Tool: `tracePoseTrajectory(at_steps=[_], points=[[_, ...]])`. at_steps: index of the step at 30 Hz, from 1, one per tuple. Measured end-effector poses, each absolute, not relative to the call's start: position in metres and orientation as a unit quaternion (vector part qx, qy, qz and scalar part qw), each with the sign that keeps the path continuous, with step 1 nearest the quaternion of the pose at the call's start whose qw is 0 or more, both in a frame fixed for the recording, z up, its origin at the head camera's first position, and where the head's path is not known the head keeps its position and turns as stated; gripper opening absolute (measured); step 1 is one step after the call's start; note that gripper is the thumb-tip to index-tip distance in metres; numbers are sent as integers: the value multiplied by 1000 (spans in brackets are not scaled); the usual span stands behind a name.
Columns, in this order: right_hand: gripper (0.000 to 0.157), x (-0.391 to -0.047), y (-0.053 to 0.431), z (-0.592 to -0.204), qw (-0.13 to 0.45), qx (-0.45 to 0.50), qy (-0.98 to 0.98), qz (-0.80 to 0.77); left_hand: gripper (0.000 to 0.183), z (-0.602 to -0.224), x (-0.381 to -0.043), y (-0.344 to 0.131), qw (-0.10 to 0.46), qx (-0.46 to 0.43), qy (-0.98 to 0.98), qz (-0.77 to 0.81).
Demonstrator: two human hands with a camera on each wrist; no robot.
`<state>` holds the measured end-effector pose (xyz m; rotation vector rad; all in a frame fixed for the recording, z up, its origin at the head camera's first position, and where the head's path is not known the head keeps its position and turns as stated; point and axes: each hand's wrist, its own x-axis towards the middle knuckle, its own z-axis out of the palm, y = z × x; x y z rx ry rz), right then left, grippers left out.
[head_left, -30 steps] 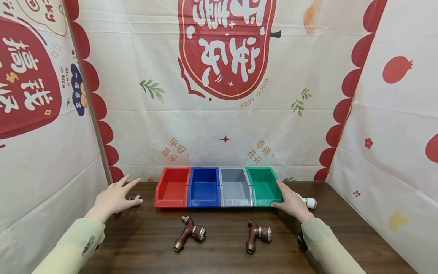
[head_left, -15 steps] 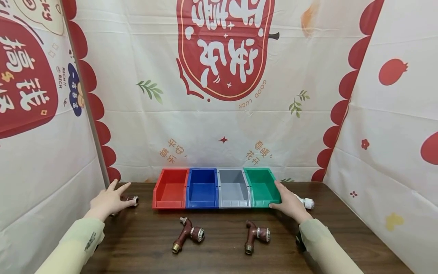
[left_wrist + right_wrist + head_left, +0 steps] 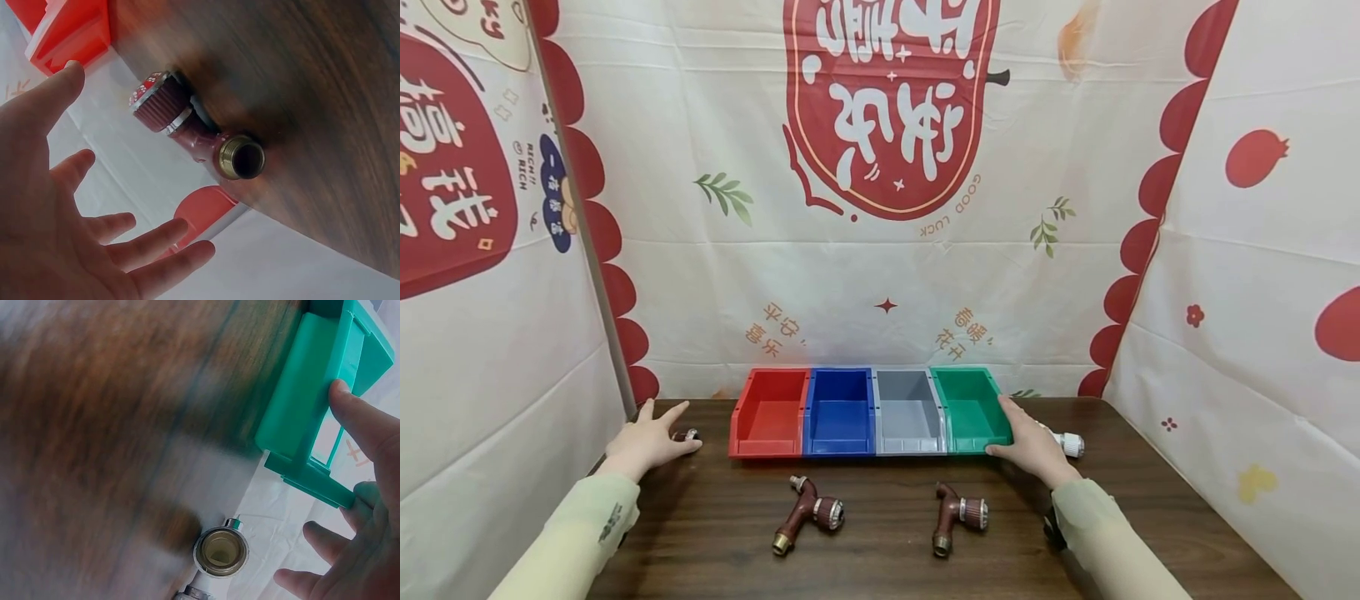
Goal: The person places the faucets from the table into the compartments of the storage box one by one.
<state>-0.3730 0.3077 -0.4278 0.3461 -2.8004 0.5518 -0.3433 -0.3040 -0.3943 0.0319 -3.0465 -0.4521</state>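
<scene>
My left hand (image 3: 643,442) hovers with spread fingers at the table's left side, beside a maroon faucet (image 3: 197,137) with a ribbed knob and a brass threaded end. In the left wrist view the fingers stand apart from that faucet. My right hand (image 3: 1033,442) lies along the right side of the green bin (image 3: 973,408). Its thumb (image 3: 356,412) touches the bin's wall, while the other fingers extend past its corner. A faucet with a white knob (image 3: 1072,445) lies just right of this hand, partly hidden by it.
Left of the green bin, in one row, stand a grey bin (image 3: 910,412), a blue bin (image 3: 840,412) and a red bin (image 3: 769,412). Two more maroon faucets, one left (image 3: 805,515) and one right (image 3: 957,517), lie on the table in front. Printed cloth (image 3: 880,275) encloses the back and sides.
The head view has shifted slightly, so the whole scene slides a little left. My left hand has lowered slightly near the left faucet. The right hand stays at the green bin.
</scene>
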Motion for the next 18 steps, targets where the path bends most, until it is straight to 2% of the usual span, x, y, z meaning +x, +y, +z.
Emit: tracePoseTrajectory(at_steps=[18], points=[[96, -371, 306, -429, 127, 111, -966, 194, 91, -412, -345, -313, 26, 42, -984, -170]])
